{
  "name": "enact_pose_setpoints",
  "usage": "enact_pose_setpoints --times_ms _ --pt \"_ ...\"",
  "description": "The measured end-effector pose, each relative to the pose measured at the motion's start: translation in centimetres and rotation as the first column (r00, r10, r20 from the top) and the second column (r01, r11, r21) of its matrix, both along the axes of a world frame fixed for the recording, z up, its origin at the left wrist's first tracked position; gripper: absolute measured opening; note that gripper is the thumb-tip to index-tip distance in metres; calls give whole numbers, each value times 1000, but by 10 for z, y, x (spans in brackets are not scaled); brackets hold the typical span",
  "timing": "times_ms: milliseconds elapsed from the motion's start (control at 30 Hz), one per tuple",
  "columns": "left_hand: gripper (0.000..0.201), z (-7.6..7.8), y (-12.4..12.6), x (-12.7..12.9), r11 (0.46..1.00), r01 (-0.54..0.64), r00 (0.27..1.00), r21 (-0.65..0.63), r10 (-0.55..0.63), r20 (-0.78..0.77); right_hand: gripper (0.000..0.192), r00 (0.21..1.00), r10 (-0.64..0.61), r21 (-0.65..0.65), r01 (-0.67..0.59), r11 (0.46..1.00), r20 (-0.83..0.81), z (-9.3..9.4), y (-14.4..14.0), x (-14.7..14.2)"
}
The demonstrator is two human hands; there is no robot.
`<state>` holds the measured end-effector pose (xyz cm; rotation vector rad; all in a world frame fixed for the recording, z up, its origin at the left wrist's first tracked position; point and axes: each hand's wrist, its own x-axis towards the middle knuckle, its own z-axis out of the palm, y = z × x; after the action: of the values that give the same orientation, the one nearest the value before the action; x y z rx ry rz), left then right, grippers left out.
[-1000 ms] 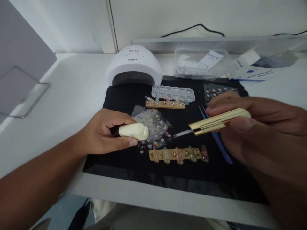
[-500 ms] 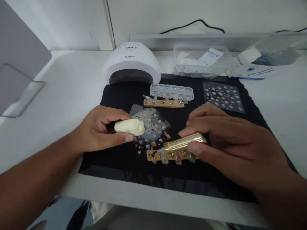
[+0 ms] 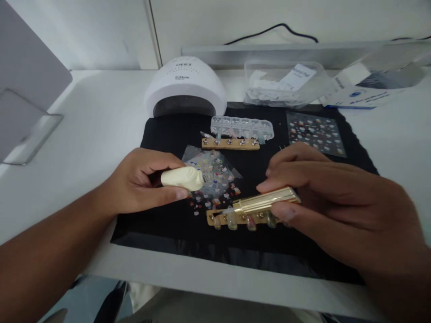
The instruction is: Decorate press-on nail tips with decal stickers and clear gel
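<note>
My left hand (image 3: 144, 179) is closed around a cream nail polish bottle (image 3: 182, 178), tilted with its uncapped neck to the right. Between the thumb and fingers of my right hand (image 3: 323, 193) is a gold-capped nail polish brush (image 3: 266, 200). Its bristles point left, over the leftmost nail tip of the near wooden strip (image 3: 209, 219); whether they touch is hard to tell. Several decorated nail tips (image 3: 232, 220) hang off this strip, its right end hidden by my right hand. Sticker sheets (image 3: 215, 172) lie beneath and beyond the bottle.
A white nail lamp (image 3: 186, 87) stands at the back of the black mat (image 3: 158, 229). Before it are a clear bead case (image 3: 242, 127) and another wooden strip (image 3: 230, 143) with nail tips. A clear bin (image 3: 286, 85), an open box (image 3: 367, 92) and a sticker sheet (image 3: 316, 134) sit at right.
My right hand and the brush have shifted slightly to the right, the bristles staying near the leftmost nail tip. My left hand with the bottle is almost unmoved.
</note>
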<state>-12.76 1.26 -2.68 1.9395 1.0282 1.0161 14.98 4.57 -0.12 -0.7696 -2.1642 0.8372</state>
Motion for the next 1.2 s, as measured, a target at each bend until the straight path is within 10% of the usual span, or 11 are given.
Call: enact_pose_setpoints --times_ms 833,1200 --pt "7 -2 0 3 999 34 999 -38 -34 15 9 999 27 141 -32 990 36 -1 10 4" --pt "9 -5 0 6 995 70 995 -70 -64 78 13 965 -34 -61 18 998 -261 -10 22 16"
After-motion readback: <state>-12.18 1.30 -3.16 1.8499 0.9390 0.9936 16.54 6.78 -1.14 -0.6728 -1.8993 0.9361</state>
